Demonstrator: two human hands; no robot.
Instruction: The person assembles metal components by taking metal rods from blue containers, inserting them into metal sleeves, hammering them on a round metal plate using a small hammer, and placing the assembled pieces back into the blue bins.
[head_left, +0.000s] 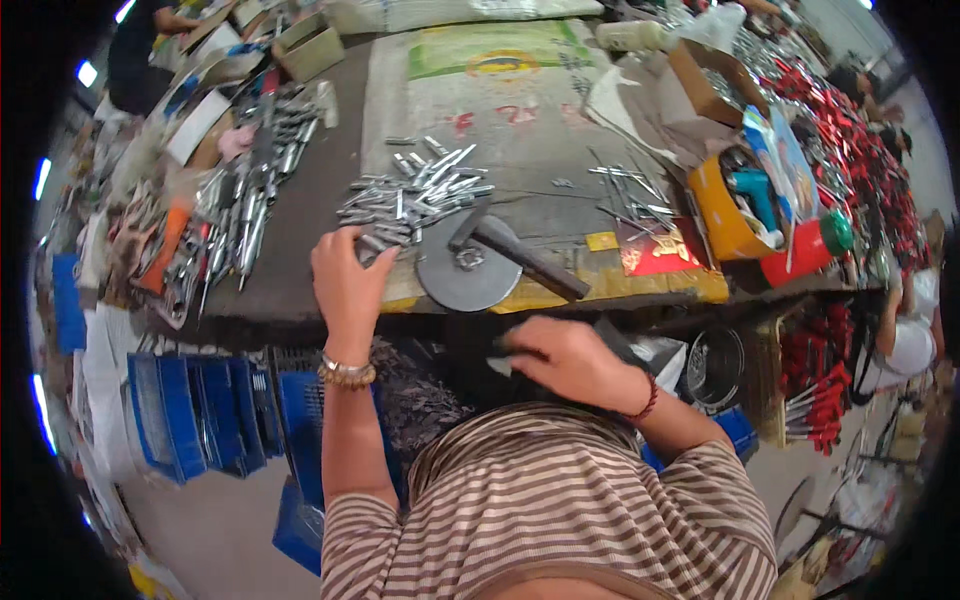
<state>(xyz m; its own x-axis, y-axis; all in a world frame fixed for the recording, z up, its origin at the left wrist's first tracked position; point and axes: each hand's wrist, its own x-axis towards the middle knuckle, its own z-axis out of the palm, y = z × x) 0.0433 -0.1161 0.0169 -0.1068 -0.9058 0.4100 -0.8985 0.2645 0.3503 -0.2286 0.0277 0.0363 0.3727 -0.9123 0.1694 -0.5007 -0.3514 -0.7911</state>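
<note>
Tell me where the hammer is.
In the head view, the hammer lies near the middle, partly over the grey disc, below and right of the larger rod pile, handle slanting down to the right.

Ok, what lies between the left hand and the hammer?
In the head view, a round grey disc lies between the left hand and the hammer, which overlaps part of it; small shiny metal sits near the disc's middle.

Picking up big red marks [512, 117] across a pale woven sheet [535, 150] | up top, catching a yellow-orange oval emblem [503, 66] on a green band [440, 62], dark characters [580, 75] running down to its right | lower right, glinting gold on a red packet [645, 256] | nothing sharp enough to read confidently
</note>
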